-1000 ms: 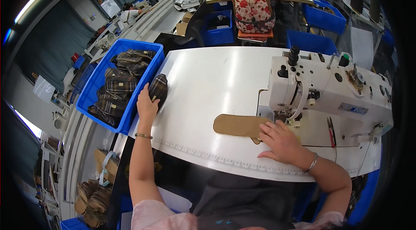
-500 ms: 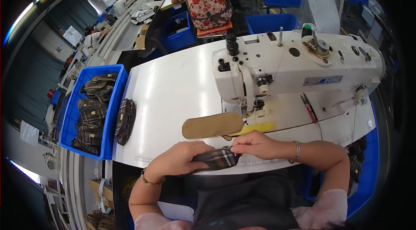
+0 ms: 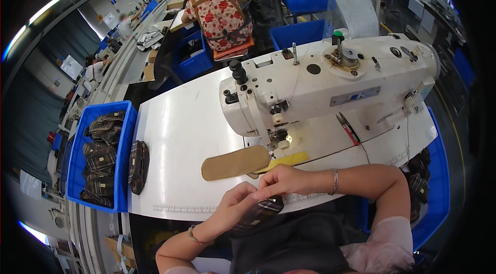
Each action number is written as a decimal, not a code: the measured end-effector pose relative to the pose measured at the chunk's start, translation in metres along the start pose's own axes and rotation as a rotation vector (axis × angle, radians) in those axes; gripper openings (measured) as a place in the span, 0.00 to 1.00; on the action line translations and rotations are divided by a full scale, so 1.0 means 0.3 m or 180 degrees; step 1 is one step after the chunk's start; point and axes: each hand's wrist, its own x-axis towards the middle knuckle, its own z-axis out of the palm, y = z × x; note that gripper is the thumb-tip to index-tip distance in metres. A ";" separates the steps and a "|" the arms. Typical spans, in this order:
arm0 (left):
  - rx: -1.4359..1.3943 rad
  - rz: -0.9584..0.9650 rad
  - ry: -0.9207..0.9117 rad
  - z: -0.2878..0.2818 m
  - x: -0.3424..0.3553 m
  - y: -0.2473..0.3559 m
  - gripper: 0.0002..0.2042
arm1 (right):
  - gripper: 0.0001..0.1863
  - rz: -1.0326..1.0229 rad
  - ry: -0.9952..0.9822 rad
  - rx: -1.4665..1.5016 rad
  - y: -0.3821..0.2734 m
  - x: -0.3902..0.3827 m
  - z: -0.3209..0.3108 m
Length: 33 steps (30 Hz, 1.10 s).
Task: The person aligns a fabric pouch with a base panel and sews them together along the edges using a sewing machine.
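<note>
Fingers of the left hand [image 3: 235,207] and right hand [image 3: 287,180] are pinched narrowly on a dark plaid fabric piece [image 3: 262,213], held at the near edge of the white table [image 3: 173,145]. Its edge is apparently being adjusted; for the next move, a steady two-handed grip seems called for.

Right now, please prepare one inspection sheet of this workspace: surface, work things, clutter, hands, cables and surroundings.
Surface: white table, ruler strip along its near edge.
Work things: held plaid piece at the near edge; tan panel by the sewing machine; second plaid piece beside the filled blue bin.
Clutter: red-handled snips, yellow strip.
Hands: left hand and right hand close together, both on the held plaid piece.
Cables: thin cord near the snips.
Surroundings: seated person ahead, floral top.
</note>
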 end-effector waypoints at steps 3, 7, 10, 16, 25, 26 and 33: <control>0.0241 0.0279 0.0072 0.012 0.006 0.001 0.07 | 0.12 0.0070 -0.0078 -0.0216 0.000 -0.004 -0.010; 0.0221 0.0267 0.0277 -0.012 -0.019 0.031 0.07 | 0.13 -0.0078 -0.0245 -0.0274 -0.032 -0.013 -0.015; 0.0067 0.0146 0.0256 -0.028 -0.030 0.017 0.08 | 0.12 -0.0036 -0.0112 -0.0121 -0.018 0.001 -0.009; -0.0271 -0.0077 0.0544 0.030 -0.032 0.031 0.12 | 0.11 -0.0199 -0.0039 -0.0526 -0.028 -0.013 0.000; 0.0913 0.0275 0.0721 0.006 -0.064 0.065 0.10 | 0.14 -0.0609 -0.0206 -0.1117 -0.002 -0.017 0.042; 0.1842 0.0398 0.0648 -0.004 -0.058 0.129 0.10 | 0.13 -0.0877 -0.0149 -0.1474 -0.001 -0.019 0.038; 0.3140 0.0580 -0.0390 -0.096 0.257 0.293 0.10 | 0.07 -0.2125 0.1735 -0.5619 0.051 -0.001 -0.065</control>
